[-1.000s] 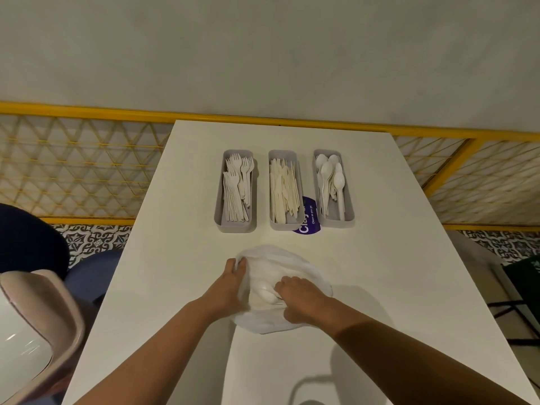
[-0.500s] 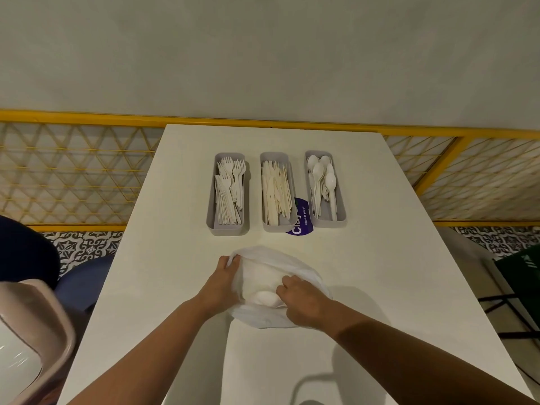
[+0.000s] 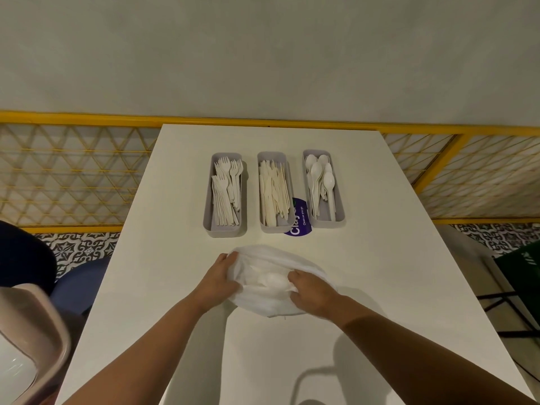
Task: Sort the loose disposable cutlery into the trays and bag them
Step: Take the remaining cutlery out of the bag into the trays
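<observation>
Cutlery sorted by type in three narrow grey plastic trays set side by side across the far half of the white rectangular table (image 3: 394, 287), long sides parallel, small gaps between them. The left tray (image 3: 225, 231) holds white plastic forks (image 3: 226, 191), tines toward the far end. The middle tray (image 3: 273, 229) holds cream plastic knives (image 3: 273, 194). The right tray (image 3: 328, 224) holds white plastic spoons (image 3: 320, 182), bowls toward the far end. A round purple sticker with white lettering (image 3: 299, 226) lies on the table, partly under the near ends of the middle and right trays. A thin white plastic bag (image 3: 277, 258) rests on the table just nearer than the trays, apart from them, bunched into a rounded mound. The left hand (image 3: 219, 276) grips the bag's left edge, fingers curled round the film. The right hand (image 3: 311, 293) grips the bag's right near side, fingers curled into the plastic. Between the hands a pale oval shape (image 3: 273, 278) shows at the bag's mouth, probably a spoon bowl; the folds blur it. A yellow lattice railing (image 3: 73, 176) runs behind the table.
</observation>
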`<action>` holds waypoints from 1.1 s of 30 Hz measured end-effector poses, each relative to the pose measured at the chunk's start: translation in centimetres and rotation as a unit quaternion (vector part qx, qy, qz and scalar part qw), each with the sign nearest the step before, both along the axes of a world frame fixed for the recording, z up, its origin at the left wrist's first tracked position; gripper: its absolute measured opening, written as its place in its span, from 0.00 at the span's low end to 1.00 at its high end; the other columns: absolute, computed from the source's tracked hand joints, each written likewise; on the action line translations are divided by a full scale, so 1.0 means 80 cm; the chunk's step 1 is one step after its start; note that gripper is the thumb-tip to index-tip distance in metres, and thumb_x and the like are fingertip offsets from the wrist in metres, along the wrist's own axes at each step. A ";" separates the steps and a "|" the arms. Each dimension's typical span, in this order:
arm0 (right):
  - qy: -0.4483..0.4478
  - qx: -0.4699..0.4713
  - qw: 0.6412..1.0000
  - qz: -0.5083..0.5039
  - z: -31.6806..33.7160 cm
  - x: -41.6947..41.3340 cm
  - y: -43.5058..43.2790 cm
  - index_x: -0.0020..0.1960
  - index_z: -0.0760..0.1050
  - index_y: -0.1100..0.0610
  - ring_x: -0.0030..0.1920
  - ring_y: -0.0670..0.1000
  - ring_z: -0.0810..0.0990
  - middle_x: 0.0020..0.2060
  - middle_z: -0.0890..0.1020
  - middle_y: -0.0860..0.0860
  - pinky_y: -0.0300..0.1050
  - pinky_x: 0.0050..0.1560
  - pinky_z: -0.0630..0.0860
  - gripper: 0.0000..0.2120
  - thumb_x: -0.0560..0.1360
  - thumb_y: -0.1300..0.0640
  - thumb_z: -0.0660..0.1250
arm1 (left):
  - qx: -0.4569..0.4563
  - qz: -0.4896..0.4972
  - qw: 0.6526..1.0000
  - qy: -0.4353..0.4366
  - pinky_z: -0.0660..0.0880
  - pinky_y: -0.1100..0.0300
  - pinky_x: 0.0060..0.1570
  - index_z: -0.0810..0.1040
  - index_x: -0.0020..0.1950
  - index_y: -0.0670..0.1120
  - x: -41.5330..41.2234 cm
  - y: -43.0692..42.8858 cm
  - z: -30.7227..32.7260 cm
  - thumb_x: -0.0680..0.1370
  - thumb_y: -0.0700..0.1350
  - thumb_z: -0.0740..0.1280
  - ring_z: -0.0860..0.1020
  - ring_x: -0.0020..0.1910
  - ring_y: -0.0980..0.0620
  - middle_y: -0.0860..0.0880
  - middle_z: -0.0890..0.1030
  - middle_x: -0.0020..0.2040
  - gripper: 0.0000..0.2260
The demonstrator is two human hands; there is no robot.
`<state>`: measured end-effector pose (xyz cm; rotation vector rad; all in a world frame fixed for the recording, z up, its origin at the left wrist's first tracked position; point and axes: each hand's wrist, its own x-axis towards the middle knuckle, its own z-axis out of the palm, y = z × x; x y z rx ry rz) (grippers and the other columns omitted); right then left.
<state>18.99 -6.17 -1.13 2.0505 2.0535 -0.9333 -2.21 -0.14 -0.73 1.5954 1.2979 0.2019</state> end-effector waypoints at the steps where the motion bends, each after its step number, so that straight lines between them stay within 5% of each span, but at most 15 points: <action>1: 0.012 -0.003 1.000 -0.020 0.001 0.003 0.003 0.65 0.68 0.59 0.64 0.55 0.72 0.64 0.74 0.55 0.44 0.64 0.67 0.16 0.78 0.57 0.58 | -0.007 0.008 1.000 -0.013 0.65 0.63 0.56 0.59 0.75 0.43 0.000 0.001 0.000 0.61 0.45 0.62 0.67 0.58 0.52 0.50 0.66 0.59 0.41; 4: 0.035 -0.005 0.997 -0.065 0.000 0.012 0.014 0.68 0.67 0.56 0.65 0.55 0.72 0.65 0.74 0.54 0.45 0.66 0.67 0.18 0.79 0.57 0.58 | -0.050 0.049 0.994 -0.086 0.68 0.61 0.57 0.63 0.73 0.44 0.004 0.007 0.008 0.63 0.39 0.62 0.70 0.63 0.48 0.48 0.70 0.62 0.36; 8: 0.186 -0.049 0.967 -0.170 0.001 0.018 0.021 0.72 0.64 0.53 0.67 0.54 0.70 0.67 0.72 0.52 0.47 0.69 0.65 0.22 0.79 0.59 0.58 | -0.077 0.053 0.986 -0.137 0.67 0.61 0.61 0.62 0.74 0.45 0.003 0.013 0.015 0.71 0.25 0.56 0.68 0.67 0.52 0.51 0.69 0.69 0.32; 14: 0.308 -0.105 0.924 -0.203 0.006 0.030 0.023 0.68 0.67 0.50 0.61 0.52 0.76 0.62 0.76 0.50 0.52 0.67 0.70 0.28 0.73 0.38 0.64 | -0.072 0.035 0.996 -0.049 0.67 0.60 0.59 0.54 0.76 0.50 0.004 0.008 0.014 0.64 0.36 0.58 0.69 0.62 0.51 0.51 0.70 0.66 0.40; 17: 0.345 -0.090 0.902 -0.244 0.010 0.040 0.028 0.53 0.79 0.50 0.56 0.55 0.80 0.52 0.82 0.52 0.52 0.64 0.72 0.19 0.73 0.38 0.63 | -0.056 0.057 0.997 -0.001 0.66 0.53 0.66 0.57 0.76 0.47 0.002 0.008 0.011 0.63 0.41 0.59 0.68 0.68 0.44 0.45 0.68 0.70 0.40; 19: 0.428 -0.067 0.852 -0.295 0.013 0.045 0.033 0.45 0.80 0.52 0.49 0.56 0.81 0.43 0.84 0.53 0.52 0.61 0.72 0.14 0.77 0.44 0.61 | -0.031 0.067 0.996 0.053 0.65 0.52 0.67 0.58 0.75 0.43 0.003 0.009 0.010 0.71 0.38 0.61 0.67 0.69 0.41 0.41 0.68 0.71 0.32; 22: 0.572 -0.006 0.721 -0.392 0.029 0.048 0.042 0.45 0.73 0.59 0.36 0.52 0.79 0.31 0.80 0.54 0.47 0.50 0.74 0.10 0.81 0.56 0.57 | 0.013 0.062 0.987 0.149 0.66 0.55 0.63 0.57 0.75 0.41 0.006 0.014 0.009 0.76 0.33 0.57 0.69 0.66 0.39 0.39 0.70 0.68 0.27; 27: 0.613 0.101 0.607 -0.496 0.050 0.061 0.050 0.43 0.72 0.59 0.25 0.49 0.74 0.25 0.74 0.52 0.42 0.31 0.75 0.12 0.81 0.55 0.57 | 0.031 0.100 0.980 0.169 0.69 0.54 0.56 0.58 0.74 0.39 0.004 0.019 -0.001 0.74 0.32 0.58 0.72 0.60 0.37 0.36 0.71 0.61 0.28; 29: 0.595 0.094 0.616 -0.507 0.057 0.065 0.053 0.44 0.72 0.58 0.22 0.47 0.72 0.24 0.73 0.51 0.39 0.24 0.72 0.12 0.81 0.53 0.56 | 0.030 0.119 0.980 0.159 0.70 0.54 0.53 0.59 0.73 0.39 0.008 0.018 -0.003 0.74 0.32 0.57 0.72 0.58 0.37 0.35 0.70 0.60 0.26; 33: 0.552 0.036 0.700 -0.453 0.065 0.059 0.055 0.53 0.72 0.58 0.21 0.46 0.69 0.28 0.72 0.52 0.37 0.22 0.67 0.11 0.81 0.53 0.56 | -0.003 0.143 0.980 0.141 0.71 0.54 0.52 0.61 0.72 0.39 0.016 0.019 0.001 0.77 0.39 0.60 0.72 0.54 0.39 0.37 0.66 0.62 0.24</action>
